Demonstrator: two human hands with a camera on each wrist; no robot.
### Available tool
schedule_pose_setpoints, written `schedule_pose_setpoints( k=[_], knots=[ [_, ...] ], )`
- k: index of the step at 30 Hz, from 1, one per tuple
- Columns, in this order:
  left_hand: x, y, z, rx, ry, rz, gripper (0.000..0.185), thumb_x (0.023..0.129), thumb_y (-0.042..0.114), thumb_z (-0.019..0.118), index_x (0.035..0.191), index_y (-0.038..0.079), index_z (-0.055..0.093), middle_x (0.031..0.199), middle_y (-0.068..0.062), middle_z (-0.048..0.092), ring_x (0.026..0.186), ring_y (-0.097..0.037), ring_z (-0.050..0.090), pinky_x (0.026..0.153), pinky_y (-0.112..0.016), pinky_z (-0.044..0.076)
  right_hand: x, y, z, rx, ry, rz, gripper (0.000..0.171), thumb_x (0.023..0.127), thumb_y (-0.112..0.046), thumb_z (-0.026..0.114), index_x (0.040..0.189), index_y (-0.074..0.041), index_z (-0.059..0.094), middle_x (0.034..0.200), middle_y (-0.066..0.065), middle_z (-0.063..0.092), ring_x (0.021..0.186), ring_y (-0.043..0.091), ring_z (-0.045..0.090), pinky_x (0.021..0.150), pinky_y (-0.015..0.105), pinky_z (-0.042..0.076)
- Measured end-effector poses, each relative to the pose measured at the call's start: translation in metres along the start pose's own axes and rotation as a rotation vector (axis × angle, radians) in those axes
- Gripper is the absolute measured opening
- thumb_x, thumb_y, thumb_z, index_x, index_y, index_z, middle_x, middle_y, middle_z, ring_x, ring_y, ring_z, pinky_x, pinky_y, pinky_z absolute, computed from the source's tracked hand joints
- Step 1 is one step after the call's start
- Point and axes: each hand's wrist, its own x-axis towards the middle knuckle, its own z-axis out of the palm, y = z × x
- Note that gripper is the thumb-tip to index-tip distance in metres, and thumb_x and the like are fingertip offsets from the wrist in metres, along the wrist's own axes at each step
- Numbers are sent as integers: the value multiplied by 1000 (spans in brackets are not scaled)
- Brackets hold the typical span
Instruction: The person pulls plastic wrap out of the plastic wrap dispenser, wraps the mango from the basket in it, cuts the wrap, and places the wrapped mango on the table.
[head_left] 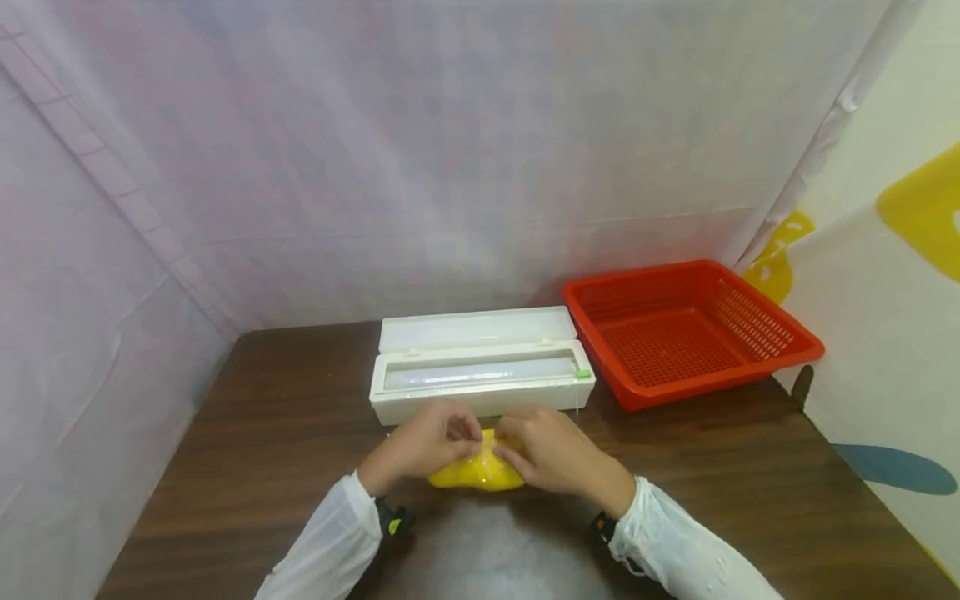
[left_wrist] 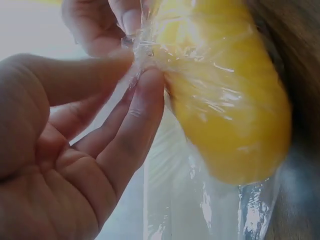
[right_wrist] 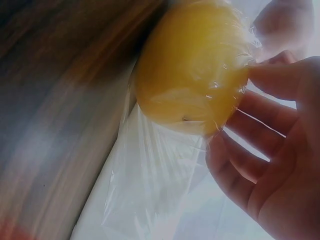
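Observation:
A smooth, rounded yellow item (head_left: 480,477), its exact kind unclear, lies on the table in front of me, wrapped in clear cling film (right_wrist: 150,175). My left hand (head_left: 431,442) pinches gathered film between thumb and forefinger, at the side of the yellow item in the left wrist view. From the other side, my right hand (head_left: 558,454) grips the film too, its thumb against the wrapped surface and its fingers curled at the film's edge. Loose film hangs past the rounded ends in both wrist views. The fingers hide part of the item in the head view.
Just beyond the hands stands a white cling film dispenser (head_left: 480,400), lid raised, with a film roll (head_left: 480,372) inside and a green slider (head_left: 582,374) at its right end. A red plastic basket (head_left: 637,392) sits at the back right of the brown wooden table (head_left: 262,433).

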Motion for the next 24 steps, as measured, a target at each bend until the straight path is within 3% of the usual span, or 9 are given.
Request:
schedule_pose_setpoints(
  k=[3,9,13,20,24],
  knots=[
    [1,1,3,65,24,29,4,90,6,73,92,9,74,91,-2,74,82,-12,67,75,-27,57,0,0,1,-3,14,-3,12,91,-29,73,93,-18,71,84,-7,69,73,8,60,64,26,53],
    [2,9,14,227,110,72,9,87,2,70,92,6,77,90,-7,76,83,-19,69,75,-32,58,0,1,2,6,54,-11,24,91,-26,73,113,-16,71,92,-4,75,74,11,66,64,29,55],
    [-1,15,18,313,174,110,10,85,1,70,89,5,78,88,-6,75,82,-21,68,76,-35,57,1,1,3,6,77,-33,15,90,-23,73,104,-16,74,88,-5,75,71,11,67,63,29,55],
    [-13,26,21,488,116,92,21,94,19,68,105,5,78,91,-3,63,83,-16,54,76,-31,49,1,-1,4,-15,81,-48,3,90,-17,72,90,-18,75,79,-9,71,69,10,66,63,29,56],
    [-20,29,27,627,94,72,40,90,32,73,120,5,72,105,-6,59,92,-20,51,77,-33,49,-2,-2,2,-73,7,-11,10,95,-28,67,96,-18,68,70,-8,59,60,10,56,54,28,47]
  ],
)
